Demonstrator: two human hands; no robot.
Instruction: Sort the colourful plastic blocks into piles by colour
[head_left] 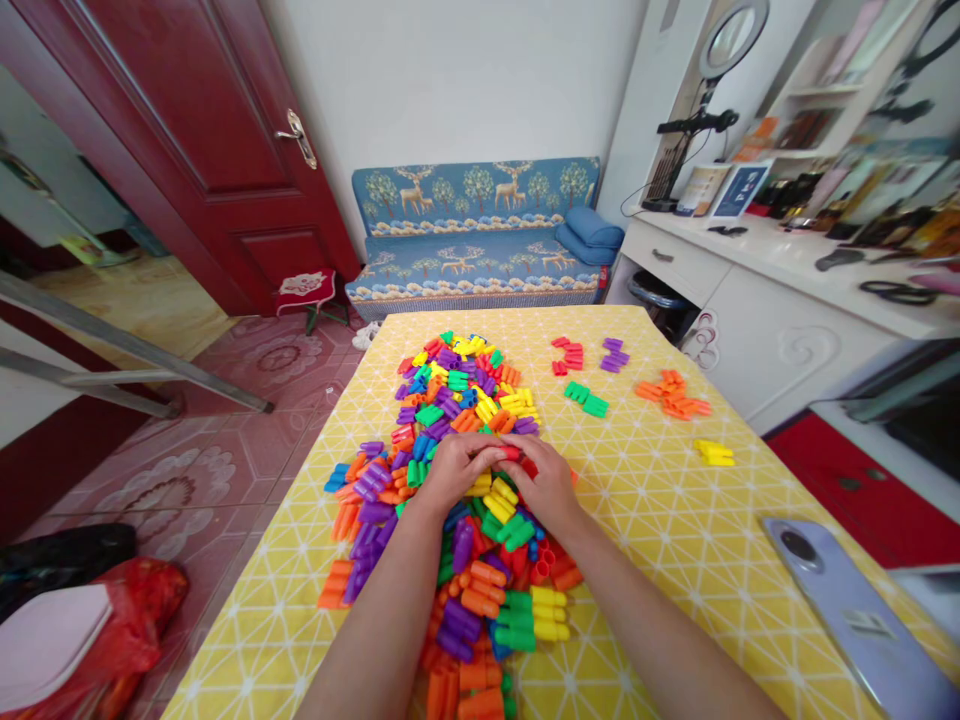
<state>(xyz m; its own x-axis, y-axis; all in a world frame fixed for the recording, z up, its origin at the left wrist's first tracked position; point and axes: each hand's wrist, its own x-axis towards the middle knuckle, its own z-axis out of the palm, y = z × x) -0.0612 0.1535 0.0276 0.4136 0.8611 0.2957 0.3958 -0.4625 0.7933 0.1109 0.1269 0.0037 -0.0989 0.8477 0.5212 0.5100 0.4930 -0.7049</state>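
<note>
Red rounded piece (511, 453) gripped in both hands (459, 466); smooth tubular plastic heap (480, 600) beneath

Legible text: none. At upper right, a blue-and-white card (741, 191) is standing on the white counter (814, 262), possibly carrying print, too small to read. At lower right, a lilac phone (832, 578) is showing a pale rectangular mark (857, 625), its characters, if any, blurring out.
</note>
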